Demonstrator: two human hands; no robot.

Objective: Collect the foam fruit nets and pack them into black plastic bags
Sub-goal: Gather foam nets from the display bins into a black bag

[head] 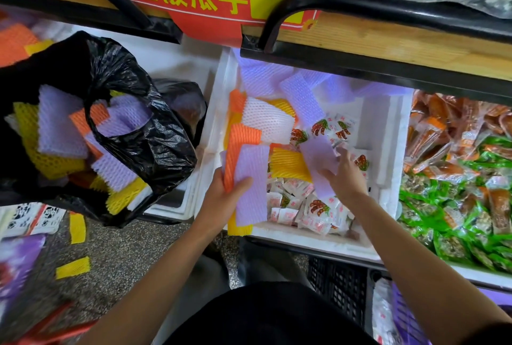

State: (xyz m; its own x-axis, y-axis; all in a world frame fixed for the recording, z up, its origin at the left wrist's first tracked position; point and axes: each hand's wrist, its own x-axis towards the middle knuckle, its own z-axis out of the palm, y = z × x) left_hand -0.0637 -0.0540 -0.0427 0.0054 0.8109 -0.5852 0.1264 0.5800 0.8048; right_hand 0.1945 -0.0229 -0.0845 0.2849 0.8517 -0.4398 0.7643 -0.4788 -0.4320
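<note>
Your left hand (221, 195) grips a stack of purple and orange nets (250, 178) over the near-left corner of the white foam box (219, 111); your right hand (346, 175) pinches another purple net (315, 156) mid-box. You're collecting; next, carry both left into the black bag (155, 136).

Speckled grey floor (124, 256), two yellow foam nets (73, 267) lying loose on it, black plastic crate (336, 281) alongside, white foam box (385, 128) above holding coloured nets (266, 120) and small sachets (288, 200).

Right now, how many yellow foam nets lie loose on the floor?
2. One yellow foam net just below the black plastic bag, another nearer the person. The bag may hide more.
</note>
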